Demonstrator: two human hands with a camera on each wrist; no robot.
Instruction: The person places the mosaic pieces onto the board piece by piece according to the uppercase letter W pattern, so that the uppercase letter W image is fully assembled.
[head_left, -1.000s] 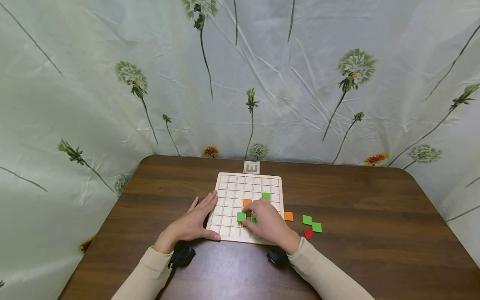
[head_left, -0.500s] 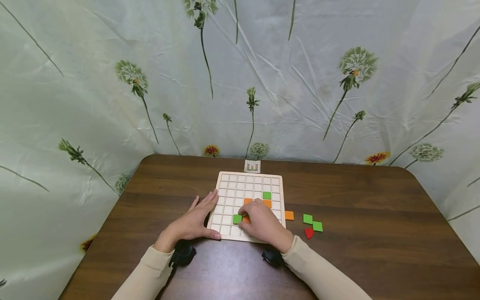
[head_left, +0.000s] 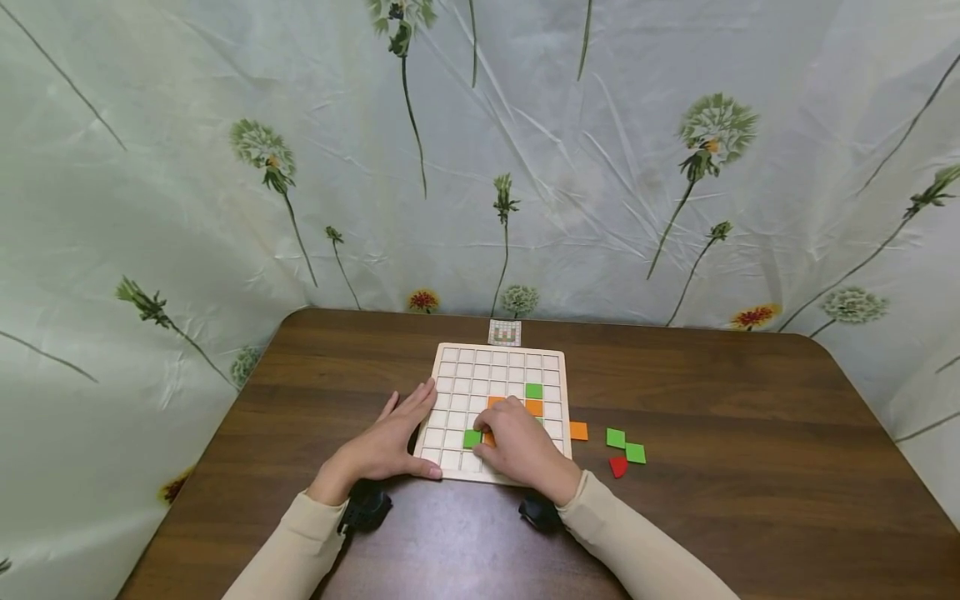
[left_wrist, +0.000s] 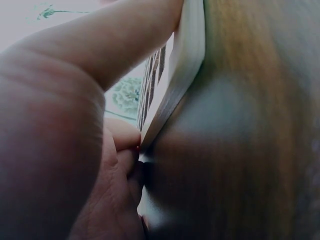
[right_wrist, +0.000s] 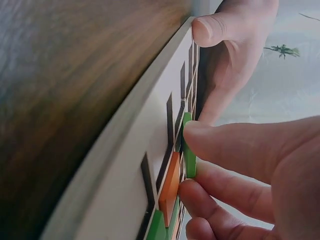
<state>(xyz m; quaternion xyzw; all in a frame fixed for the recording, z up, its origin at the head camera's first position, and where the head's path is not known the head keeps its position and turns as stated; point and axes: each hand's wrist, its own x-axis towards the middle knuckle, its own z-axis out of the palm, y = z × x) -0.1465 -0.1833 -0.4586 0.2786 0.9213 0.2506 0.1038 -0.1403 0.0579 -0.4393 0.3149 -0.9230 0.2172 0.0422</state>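
Green tile [head_left: 472, 438] slid left w/ right hand [head_left: 522, 446] pinching it; left hand [head_left: 390, 443] flat.

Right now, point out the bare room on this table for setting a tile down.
The table is bare right of the loose green tiles and left of the left hand. The board's far rows are unfilled. It is crowded around the right hand.

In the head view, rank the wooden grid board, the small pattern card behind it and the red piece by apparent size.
1. Wooden grid board, clearly largest.
2. Small pattern card.
3. Red piece, smallest, though it lies nearer the camera than the card, so the last two are close.
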